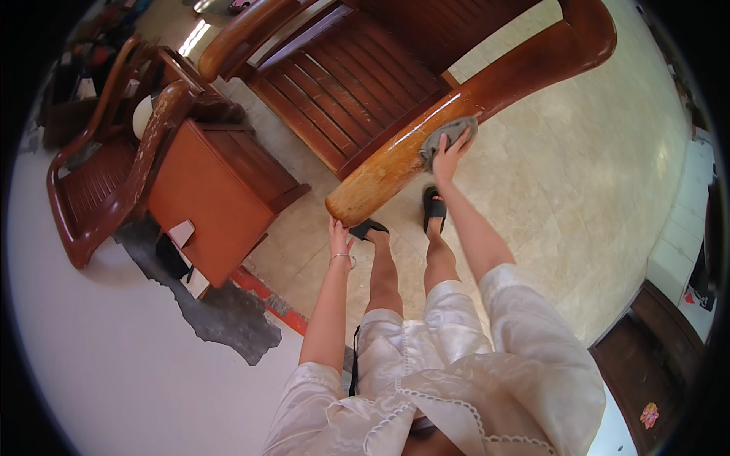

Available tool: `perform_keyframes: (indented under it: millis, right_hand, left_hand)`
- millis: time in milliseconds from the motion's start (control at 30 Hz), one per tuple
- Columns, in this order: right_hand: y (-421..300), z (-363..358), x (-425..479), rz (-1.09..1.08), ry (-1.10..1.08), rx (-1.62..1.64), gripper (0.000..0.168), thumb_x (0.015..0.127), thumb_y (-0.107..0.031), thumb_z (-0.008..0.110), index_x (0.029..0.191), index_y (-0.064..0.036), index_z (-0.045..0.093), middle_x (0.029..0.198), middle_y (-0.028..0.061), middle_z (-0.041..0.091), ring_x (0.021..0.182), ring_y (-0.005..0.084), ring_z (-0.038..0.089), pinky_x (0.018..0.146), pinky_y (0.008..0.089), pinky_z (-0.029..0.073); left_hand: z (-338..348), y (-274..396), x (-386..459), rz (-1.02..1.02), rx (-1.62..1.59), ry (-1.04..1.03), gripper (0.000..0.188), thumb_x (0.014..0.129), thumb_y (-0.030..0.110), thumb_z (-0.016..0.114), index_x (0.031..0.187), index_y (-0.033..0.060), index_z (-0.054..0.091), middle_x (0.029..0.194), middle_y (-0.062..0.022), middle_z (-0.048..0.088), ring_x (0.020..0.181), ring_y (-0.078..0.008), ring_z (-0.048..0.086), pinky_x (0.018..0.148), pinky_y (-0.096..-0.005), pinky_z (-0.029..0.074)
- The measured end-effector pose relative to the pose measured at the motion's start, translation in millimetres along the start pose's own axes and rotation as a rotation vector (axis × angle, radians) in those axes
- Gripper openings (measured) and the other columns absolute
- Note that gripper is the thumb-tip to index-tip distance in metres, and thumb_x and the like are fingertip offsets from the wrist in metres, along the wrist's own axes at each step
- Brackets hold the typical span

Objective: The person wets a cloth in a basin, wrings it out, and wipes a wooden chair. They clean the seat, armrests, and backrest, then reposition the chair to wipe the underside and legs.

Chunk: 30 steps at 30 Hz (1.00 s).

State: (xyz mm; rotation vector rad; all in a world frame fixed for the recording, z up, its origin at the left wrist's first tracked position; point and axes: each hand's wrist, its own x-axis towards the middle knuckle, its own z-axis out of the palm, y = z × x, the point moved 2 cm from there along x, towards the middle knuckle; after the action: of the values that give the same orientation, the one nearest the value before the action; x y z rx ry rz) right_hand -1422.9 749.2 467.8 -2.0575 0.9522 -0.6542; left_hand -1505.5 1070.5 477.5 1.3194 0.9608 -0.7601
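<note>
A grey cloth (pixel 447 138) lies bunched under my right hand (pixel 450 154), pressed on the near side of a wooden chair's broad armrest (pixel 388 165). The armrest is glossy, worn to a lighter brown towards its rounded front end. At that end the fingertips of my left hand (pixel 338 231) touch the underside edge; a bracelet circles the wrist. Beyond the armrest is the chair's slatted seat (pixel 336 91), with scuffed slats. The chair's other armrest (pixel 245 34) shows at the top.
A small wooden cabinet (pixel 211 199) stands left of the chair, another wooden armchair (pixel 102 182) behind it. The wall (pixel 114 342) at lower left has peeling patches. My feet in black sandals (pixel 434 210) stand on the tiled floor (pixel 559 188). A dark wooden door (pixel 644 365) is at lower right.
</note>
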Motion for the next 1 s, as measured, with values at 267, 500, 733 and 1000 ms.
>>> perform_keyframes:
  millis: [267,500,733,1000]
  right_hand:
    - [-94.4,19.3,-193.4,0.133,-0.352,-0.019,0.078,0.087,-0.027,0.062,0.148,-0.015,0.015,0.150,0.0289,-0.008,0.137,0.0491,0.010,0.109,0.0469,0.023]
    - [-149.1,20.5,-253.8,0.209,-0.439,-0.032,0.068,0.085,-0.006,0.057,0.145,-0.019,0.028,0.150,0.0291,0.006,0.128,0.0511,0.029,0.101,0.0473,0.035]
    - [-195.7,24.2,-310.4,0.428,-0.729,0.252,0.064,0.088,-0.007,0.059,0.144,-0.014,0.029,0.130,0.0165,0.047,0.115,0.0257,0.050,0.094,0.0360,0.042]
    - [-329.0,7.1,-195.0,1.075,-0.703,1.075,0.039,0.094,-0.039,0.051,0.123,-0.013,0.048,0.107,0.0029,0.058,0.096,0.0130,0.057,0.081,0.0277,0.048]
  left_hand:
    - [-28.6,2.6,7.6,-0.047,-0.111,-0.014,0.055,0.095,0.048,0.040,0.145,0.0265,0.029,0.145,0.0029,0.034,0.125,-0.0207,0.044,0.095,-0.0360,0.039]
    - [-28.4,40.4,-17.4,-0.061,-0.013,-0.072,0.054,0.093,0.052,0.042,0.135,0.0192,0.047,0.134,-0.0023,0.048,0.119,-0.0201,0.048,0.096,-0.0329,0.039]
    - [-106.1,96.4,-55.3,0.215,0.897,-0.119,0.060,0.085,0.056,0.051,0.109,0.0021,0.062,0.100,-0.0202,0.064,0.094,-0.0297,0.062,0.079,-0.0372,0.046]
    - [-47.9,296.5,-192.9,0.793,1.108,-0.203,0.056,0.069,0.043,0.073,0.103,0.0016,0.056,0.093,-0.0209,0.062,0.093,-0.0354,0.058,0.078,-0.0418,0.046]
